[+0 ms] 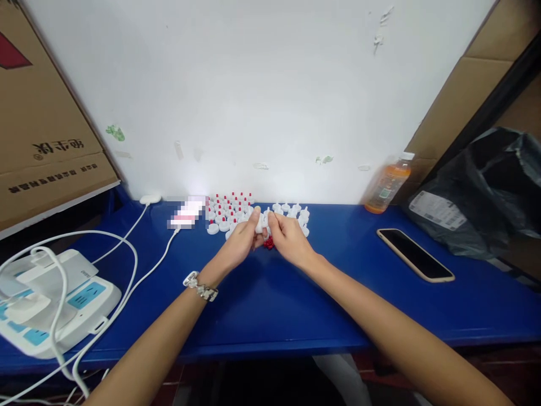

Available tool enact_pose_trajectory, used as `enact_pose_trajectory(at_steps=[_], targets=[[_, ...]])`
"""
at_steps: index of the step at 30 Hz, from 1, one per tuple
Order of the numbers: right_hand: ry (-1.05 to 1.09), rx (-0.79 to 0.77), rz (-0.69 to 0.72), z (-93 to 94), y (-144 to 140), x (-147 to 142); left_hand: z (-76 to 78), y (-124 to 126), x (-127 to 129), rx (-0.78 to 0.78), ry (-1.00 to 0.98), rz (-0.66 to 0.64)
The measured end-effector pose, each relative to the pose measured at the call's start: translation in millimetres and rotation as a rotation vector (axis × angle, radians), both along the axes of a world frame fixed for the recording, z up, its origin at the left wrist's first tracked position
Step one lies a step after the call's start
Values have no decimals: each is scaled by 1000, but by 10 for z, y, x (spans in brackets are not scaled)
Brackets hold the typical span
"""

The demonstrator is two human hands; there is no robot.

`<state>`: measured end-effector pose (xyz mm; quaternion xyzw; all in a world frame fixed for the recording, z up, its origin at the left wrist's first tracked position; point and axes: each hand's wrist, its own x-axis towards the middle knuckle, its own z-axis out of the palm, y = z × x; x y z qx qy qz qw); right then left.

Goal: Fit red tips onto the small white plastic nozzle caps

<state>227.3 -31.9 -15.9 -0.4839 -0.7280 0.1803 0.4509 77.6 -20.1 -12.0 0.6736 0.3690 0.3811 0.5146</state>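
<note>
White plastic, a small nozzle-shaped cap (pixel 261 220), sits pinched between both hands above the blue tabletop (pixel 270 304): the left hand (pixel 243 239) closes its fingers around one side, the right hand (pixel 287 237) grips the other with fingertips narrowed. A little heap of red plastic tips (pixel 269 243) lies just beneath them. Behind, rows of white caps with red tips (pixel 228 210) stand beside plain white caps (pixel 291 211).

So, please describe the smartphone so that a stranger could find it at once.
Look at the blue table, on its right side near the black plastic bag. The smartphone lies flat there, screen dark, with a gold edge; the orange bottle behind it stands upright.
</note>
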Motion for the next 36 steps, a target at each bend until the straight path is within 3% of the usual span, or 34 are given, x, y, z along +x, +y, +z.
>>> enact_pose_trajectory(at_steps=[3, 6, 8, 10, 12, 16, 20, 22, 24, 27, 29, 31, 33, 36], targets=[[129, -68, 12, -39, 45, 4, -18, -36, -42, 362, 149, 57], [235, -126, 43, -42, 55, 0, -28, -44, -20, 472, 131, 77], [235, -68, 11, -28, 36, 0, -33, -22, 25, 349, 4, 97], [174, 7, -7, -14, 13, 13, -34, 10, 65, 105, -86, 42], [74, 45, 17, -7, -1, 44, -27, 35, 83, -76, -82, 18], [-197, 145, 33, 21, -7, 120, 21, 41, 47, -282, -108, 35], [-399, 259, 43, 77, -33, 145, 65, 54, -33, -554, -110, -198], [-404, 271, 54, 88, -41, 142, 67, 63, -60, -604, -80, -289], [-330, 216, 41, 72, -30, 140, 58, 55, -72, -493, -44, -241], [-129, 35, -1, 10, 18, 141, 28, 13, -75, -68, 27, -50], [-8, -34, 0, -28, 53, 138, -3, -9, -74, 204, 109, -5], [57, -32, 18, -43, 72, 128, -38, -6, -65, 345, 166, -2], [57, -7, 14, -29, 71, 117, -66, 22, -42, 308, 112, 4], [-40, 35, -14, 20, 45, 116, -66, 74, 2, -9, -82, -106]])
